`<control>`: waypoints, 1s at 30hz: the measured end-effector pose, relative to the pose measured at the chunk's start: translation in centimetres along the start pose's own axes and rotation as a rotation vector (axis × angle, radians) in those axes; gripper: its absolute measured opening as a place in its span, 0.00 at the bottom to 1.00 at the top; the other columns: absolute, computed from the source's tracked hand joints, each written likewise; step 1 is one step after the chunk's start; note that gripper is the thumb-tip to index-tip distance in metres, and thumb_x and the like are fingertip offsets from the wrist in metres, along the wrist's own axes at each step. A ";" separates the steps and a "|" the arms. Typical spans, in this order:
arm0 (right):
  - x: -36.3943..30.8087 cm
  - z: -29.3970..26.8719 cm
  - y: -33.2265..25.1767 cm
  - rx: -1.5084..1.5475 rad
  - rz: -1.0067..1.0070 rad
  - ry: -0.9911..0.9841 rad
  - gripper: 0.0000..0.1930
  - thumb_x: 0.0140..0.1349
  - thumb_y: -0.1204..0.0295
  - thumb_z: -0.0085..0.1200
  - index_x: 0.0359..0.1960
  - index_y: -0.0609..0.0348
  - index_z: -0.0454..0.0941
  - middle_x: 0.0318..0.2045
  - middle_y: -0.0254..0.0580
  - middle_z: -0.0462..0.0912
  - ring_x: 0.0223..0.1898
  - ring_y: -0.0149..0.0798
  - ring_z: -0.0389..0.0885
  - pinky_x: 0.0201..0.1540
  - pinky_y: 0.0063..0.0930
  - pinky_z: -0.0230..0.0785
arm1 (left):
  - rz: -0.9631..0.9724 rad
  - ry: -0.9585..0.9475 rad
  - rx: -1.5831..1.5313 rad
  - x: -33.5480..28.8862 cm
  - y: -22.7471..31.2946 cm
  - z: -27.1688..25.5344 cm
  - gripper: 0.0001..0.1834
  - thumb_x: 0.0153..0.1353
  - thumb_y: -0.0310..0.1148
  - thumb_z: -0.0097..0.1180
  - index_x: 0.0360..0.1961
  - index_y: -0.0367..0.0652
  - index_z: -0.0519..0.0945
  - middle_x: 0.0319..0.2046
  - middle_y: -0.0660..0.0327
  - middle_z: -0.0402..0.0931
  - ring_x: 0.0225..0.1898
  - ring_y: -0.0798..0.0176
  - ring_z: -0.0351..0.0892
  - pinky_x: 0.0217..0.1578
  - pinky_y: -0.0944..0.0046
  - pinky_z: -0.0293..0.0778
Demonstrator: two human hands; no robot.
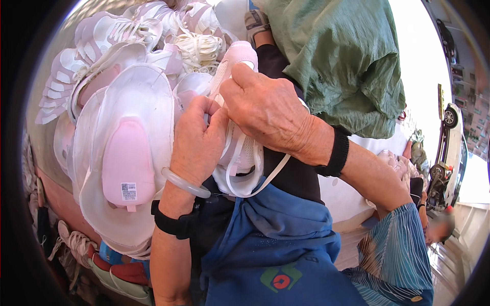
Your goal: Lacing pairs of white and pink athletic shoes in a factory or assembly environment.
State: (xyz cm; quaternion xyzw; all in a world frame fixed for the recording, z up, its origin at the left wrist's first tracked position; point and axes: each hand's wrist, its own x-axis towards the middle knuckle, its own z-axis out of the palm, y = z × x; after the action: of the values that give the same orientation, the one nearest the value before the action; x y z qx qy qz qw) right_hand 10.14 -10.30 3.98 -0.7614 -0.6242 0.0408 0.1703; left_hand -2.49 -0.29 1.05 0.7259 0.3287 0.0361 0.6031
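Note:
A pale pink and white shoe upper (pixel 240 52) lies across my lap, its middle hidden behind my hands. My left hand (pixel 199 140), with a pale bangle and black band at the wrist, pinches at its left edge, thumb against forefinger. Over the upper, my right hand (pixel 270 109) is closed in a fist, its fingertips close to the left thumb. A flat white shoelace (pixel 276 171) hangs in a long loop below the right hand and runs along the upper's opening. The right fingers seem closed on this lace; their grip itself is hidden.
Several white and pink shoe uppers (pixel 163 97) are stacked at my left, a pink insole piece (pixel 128 160) showing. Behind them sits a bundle of white laces (pixel 199 48). Green cloth (pixel 342 61) covers something ahead right. A blue apron (pixel 275 245) covers my lap. Another person (pixel 439 227) is far right.

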 end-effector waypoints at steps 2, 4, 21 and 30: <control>-1.0 -0.4 0.1 0.066 0.063 0.021 0.06 0.52 0.76 0.55 0.31 0.61 0.71 0.28 0.45 0.71 0.28 0.48 0.77 0.25 0.37 0.72 | -0.065 -0.022 -0.051 -0.3 0.4 0.1 0.11 0.62 0.32 0.54 0.32 0.34 0.73 0.25 0.52 0.76 0.26 0.59 0.75 0.30 0.60 0.72; -1.6 -0.3 0.7 0.211 0.175 0.059 0.05 0.55 0.77 0.54 0.32 0.61 0.71 0.29 0.47 0.71 0.28 0.52 0.76 0.28 0.40 0.71 | -0.002 -0.036 -0.020 -0.4 0.8 0.3 0.10 0.62 0.33 0.54 0.32 0.34 0.73 0.24 0.54 0.75 0.26 0.60 0.74 0.30 0.60 0.71; 2.2 0.0 0.3 -0.056 -0.184 -0.044 0.06 0.51 0.75 0.55 0.27 0.63 0.72 0.29 0.44 0.71 0.28 0.44 0.81 0.26 0.33 0.73 | 0.098 0.039 -0.094 0.1 -1.0 0.8 0.10 0.62 0.31 0.55 0.36 0.33 0.74 0.25 0.54 0.76 0.27 0.62 0.74 0.32 0.62 0.72; -1.7 -2.5 4.0 0.412 0.310 -0.015 0.08 0.57 0.71 0.55 0.33 0.64 0.79 0.24 0.46 0.75 0.25 0.43 0.75 0.31 0.35 0.68 | 0.043 0.117 -0.105 0.1 0.8 1.2 0.10 0.62 0.29 0.55 0.41 0.34 0.76 0.30 0.61 0.74 0.30 0.72 0.72 0.30 0.70 0.70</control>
State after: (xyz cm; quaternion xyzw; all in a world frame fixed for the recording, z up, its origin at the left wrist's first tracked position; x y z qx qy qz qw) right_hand 14.17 -13.11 4.89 -0.7969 -0.4799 0.1982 0.3088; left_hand -1.55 -1.28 1.42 0.6967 0.3455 0.1086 0.6192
